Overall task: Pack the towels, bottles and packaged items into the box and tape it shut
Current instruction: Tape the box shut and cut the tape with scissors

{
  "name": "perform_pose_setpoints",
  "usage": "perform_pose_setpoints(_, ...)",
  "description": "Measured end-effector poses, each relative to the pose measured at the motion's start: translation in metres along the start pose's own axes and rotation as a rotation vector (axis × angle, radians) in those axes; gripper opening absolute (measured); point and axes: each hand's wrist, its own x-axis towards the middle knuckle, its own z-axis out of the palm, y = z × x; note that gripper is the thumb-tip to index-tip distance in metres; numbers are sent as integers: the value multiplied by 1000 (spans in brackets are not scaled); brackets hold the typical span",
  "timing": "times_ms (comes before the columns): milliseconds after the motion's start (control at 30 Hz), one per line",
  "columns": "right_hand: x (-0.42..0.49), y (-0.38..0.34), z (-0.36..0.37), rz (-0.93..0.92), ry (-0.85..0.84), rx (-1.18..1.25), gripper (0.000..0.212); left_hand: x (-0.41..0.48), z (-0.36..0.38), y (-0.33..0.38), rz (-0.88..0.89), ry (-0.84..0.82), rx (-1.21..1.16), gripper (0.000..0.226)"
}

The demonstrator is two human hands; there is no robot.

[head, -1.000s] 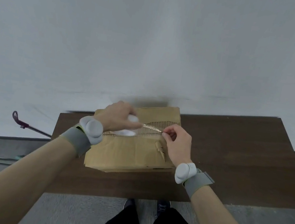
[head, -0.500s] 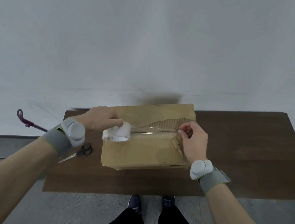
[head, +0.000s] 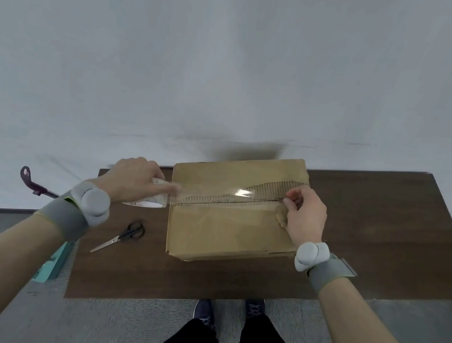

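Dark wooden tabletop (head: 382, 251) bearing the shut brown cardboard box (head: 224, 235); the left hand (head: 133, 178), grip clamped on the roll of clear tape (head: 153, 202), has drawn it past the box's left edge, while the right hand (head: 304, 214) pinches the strip's end at the right edge. Seam spanned; cutting likely remains.

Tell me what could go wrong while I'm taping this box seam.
The tape strip, pinched by the right hand and stretched to the tape roll in the left hand, could wrinkle or land off the box seam. Cutting it means freeing a hand for the scissors, lying apart on the table, so the tape may slacken.
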Motion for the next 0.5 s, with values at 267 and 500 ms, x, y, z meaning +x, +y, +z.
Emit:
perform_pose_setpoints(267,-17,-22,18,-3,45,-24,11,-9,0,-26,-34,-42,-373,49)
perform_pose_setpoints(500,-40,-45,57,-81,-44,-38,15,-9,16,-23,0,83,-268,40)
